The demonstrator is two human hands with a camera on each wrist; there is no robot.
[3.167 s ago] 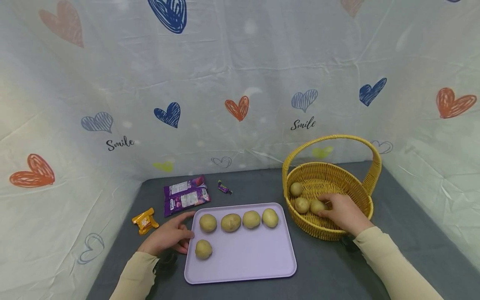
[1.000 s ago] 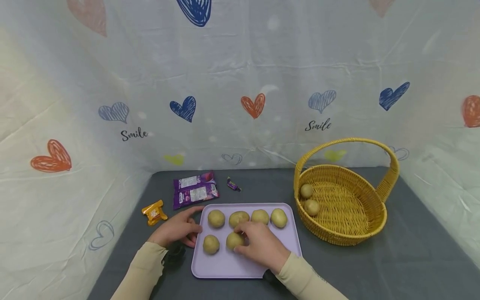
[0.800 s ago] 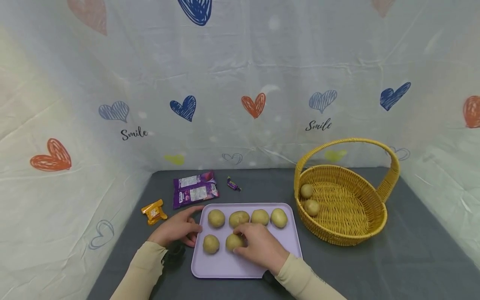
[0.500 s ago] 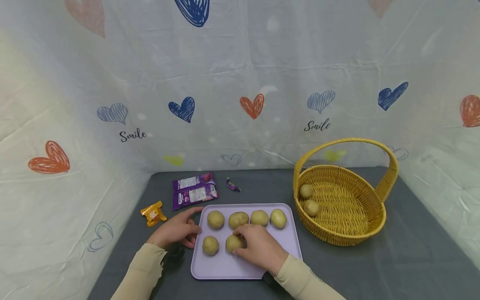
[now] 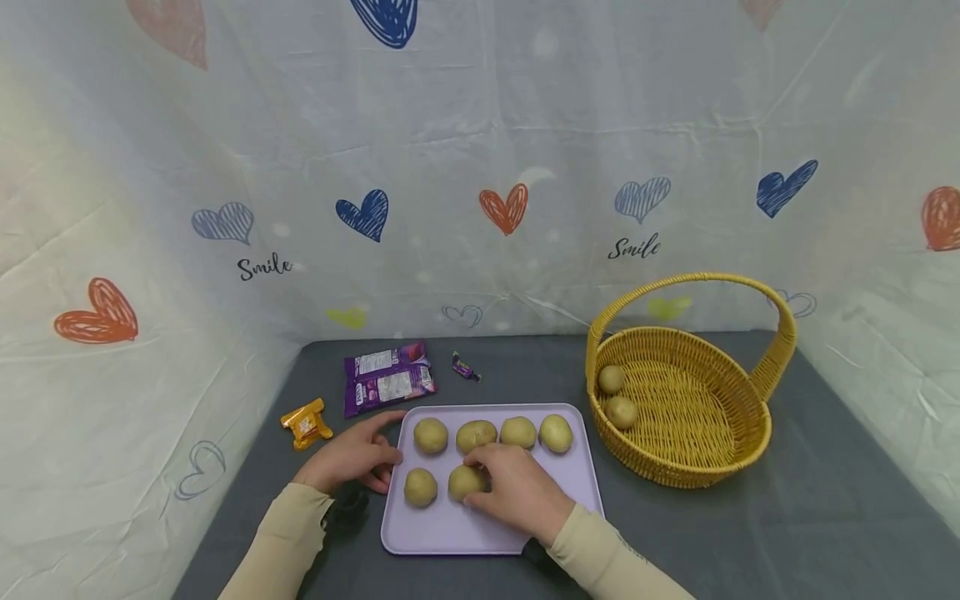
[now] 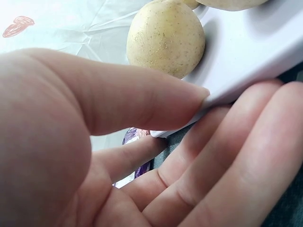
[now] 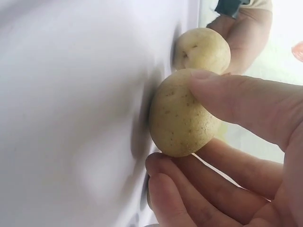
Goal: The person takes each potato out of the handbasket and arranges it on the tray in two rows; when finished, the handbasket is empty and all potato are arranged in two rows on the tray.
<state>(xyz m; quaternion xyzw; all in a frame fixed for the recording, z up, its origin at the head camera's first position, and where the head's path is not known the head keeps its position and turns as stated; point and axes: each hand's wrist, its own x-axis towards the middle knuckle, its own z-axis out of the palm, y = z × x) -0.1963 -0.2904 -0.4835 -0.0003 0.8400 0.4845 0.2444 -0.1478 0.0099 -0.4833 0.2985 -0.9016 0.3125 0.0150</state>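
In the head view a lilac tray (image 5: pixel 487 533) lies on the dark table. Its far row holds several potatoes, with a potato (image 5: pixel 557 433) at the right end. My right hand (image 5: pixel 519 490) pinches a potato (image 7: pixel 182 116) between thumb and fingers, low at the tray's surface, in the near row. Left of it sits another potato (image 5: pixel 421 487). My left hand (image 5: pixel 348 457) grips the tray's left rim; in the left wrist view the thumb (image 6: pixel 156 99) lies on the rim and the other fingers are curled under and beside it.
Right of the tray stands a yellow wicker basket (image 5: pixel 697 400) with a tall handle, two potatoes (image 5: pixel 621 412) at its left side. Behind the tray lie purple packets (image 5: pixel 390 377) and a small purple sweet (image 5: pixel 465 367). An orange wrapped packet (image 5: pixel 307 423) lies at the left.
Over three seconds, my right hand has carried a potato from the basket leftward to the tray's near row. In the last second hardly anything moves; the left hand stays at the tray.
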